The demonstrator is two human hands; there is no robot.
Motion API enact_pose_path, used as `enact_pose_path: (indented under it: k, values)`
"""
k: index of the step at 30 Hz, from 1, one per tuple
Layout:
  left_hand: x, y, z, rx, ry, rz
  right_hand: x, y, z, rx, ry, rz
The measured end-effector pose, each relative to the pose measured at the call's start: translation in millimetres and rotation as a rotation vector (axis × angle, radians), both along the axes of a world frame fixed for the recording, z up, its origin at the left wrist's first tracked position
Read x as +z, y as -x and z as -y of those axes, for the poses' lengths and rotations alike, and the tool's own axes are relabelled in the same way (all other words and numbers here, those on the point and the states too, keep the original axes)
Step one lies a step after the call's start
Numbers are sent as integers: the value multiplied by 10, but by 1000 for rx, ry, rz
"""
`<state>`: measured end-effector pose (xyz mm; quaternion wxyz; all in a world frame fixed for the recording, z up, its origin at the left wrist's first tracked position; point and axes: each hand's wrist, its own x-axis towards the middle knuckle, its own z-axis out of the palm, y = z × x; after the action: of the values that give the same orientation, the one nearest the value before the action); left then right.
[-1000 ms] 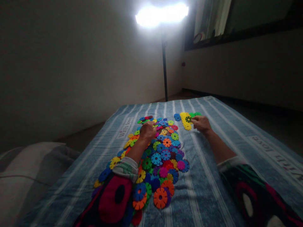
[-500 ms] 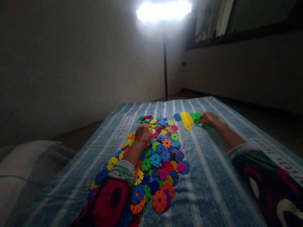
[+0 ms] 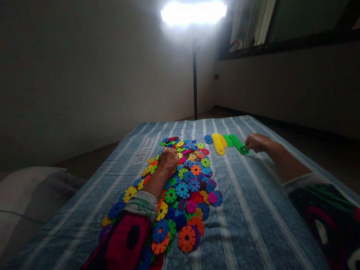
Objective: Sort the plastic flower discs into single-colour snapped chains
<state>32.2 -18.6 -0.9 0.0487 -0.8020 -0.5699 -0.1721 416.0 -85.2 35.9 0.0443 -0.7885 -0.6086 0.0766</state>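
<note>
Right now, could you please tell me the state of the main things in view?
Lamp, lit.
Striped cloth, spread, slightly wrinkled.
Mixed discs, loose, overlapping.
Yellow row, discs overlapping in line.
Green row, discs overlapping in line.
Left hand, curled over mixed discs.
Right hand, curled beside green row; contact unclear.

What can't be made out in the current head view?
All in the head view:
Left hand: anything held, hidden by the hand itself.
Right hand: its grip, too small and turned away.
Slotted discs: lower layers, covered by upper ones.
Right sleeve: cut off at the lower right corner.
Lamp: detail, lost in glare.
</note>
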Motion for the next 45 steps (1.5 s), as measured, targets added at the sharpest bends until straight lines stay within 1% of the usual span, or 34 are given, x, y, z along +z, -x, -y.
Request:
enact_pose_path:
  k: [2, 3, 5, 11, 13, 15, 18, 22, 26, 29, 32, 38, 42, 45]
  values:
    - [7, -3, 6, -1, 4, -3, 33, 32, 6, 9, 141, 4]
    - [12, -5, 11, 0, 8, -3, 42, 48, 7, 11, 181, 12]
    - [23, -8, 21, 3, 16, 2, 38, 68, 7, -3, 188, 41]
    - [-2, -1, 1, 17, 13, 22, -53, 51, 41, -32, 96, 125]
    - [-17, 6, -12, 21, 8, 19, -75, 88, 59, -22, 49, 142]
    - [-18, 9, -13, 18, 11, 19, -92, 185, 69, 12, -7, 137]
    - [12, -4, 10, 26, 37, 20, -130, 459, 58, 100, -89, 59]
    - [63, -34, 42, 21, 87, -14, -230, 993, -4, 241, -170, -116]
    - [80, -18, 40, -16, 110, 9, -361, 1483, -75, 271, -248, -224]
    - [102, 37, 51, -47, 128, 41, -451, 1687, -93, 253, -260, -243]
    - [163, 106, 94, -104, 159, 61, -534, 1750, -79, 216, -296, -275]
    - [322, 282, 234, -268, 221, 51, -680, 1715, -33, 163, -418, -486]
    - [406, 375, 381, -349, 389, -35, -714, 1709, -10, 140, -447, -583]
    - [484, 376, 510, -361, 474, -114, -726, 1706, -8, 136, -448, -603]
